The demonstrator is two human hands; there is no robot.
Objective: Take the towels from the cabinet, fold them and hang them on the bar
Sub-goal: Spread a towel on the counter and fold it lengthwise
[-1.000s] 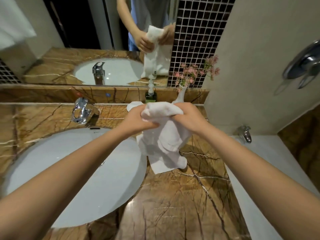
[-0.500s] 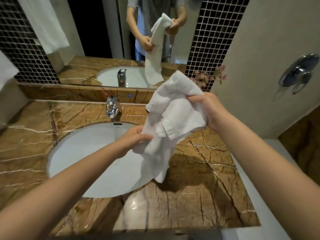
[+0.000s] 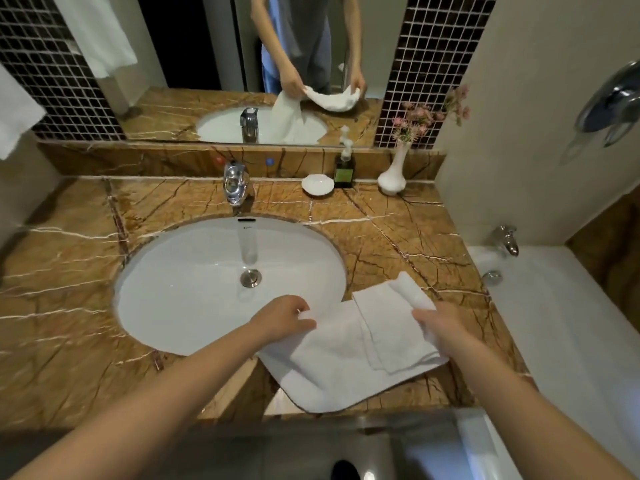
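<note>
A white towel [image 3: 341,365] lies spread on the brown marble counter [image 3: 69,323], to the right of the sink and near the front edge. Part of it is folded over on its right side. My left hand [image 3: 282,318] pinches the towel's left far corner, just over the sink rim. My right hand [image 3: 441,329] grips the folded right edge. Another white towel [image 3: 15,112] hangs at the far left, and the mirror shows one more towel [image 3: 100,32] hanging.
An oval white sink [image 3: 194,282] with a chrome tap [image 3: 235,183] fills the counter's middle. At the back stand a soap dish [image 3: 317,185], a dark soap bottle [image 3: 344,169] and a white vase [image 3: 393,174] with pink flowers. A white bathtub [image 3: 554,323] lies to the right.
The towel was held bunched in the air with both hands; now it has come down and lies spread on the counter, with my hands apart at its two sides.
</note>
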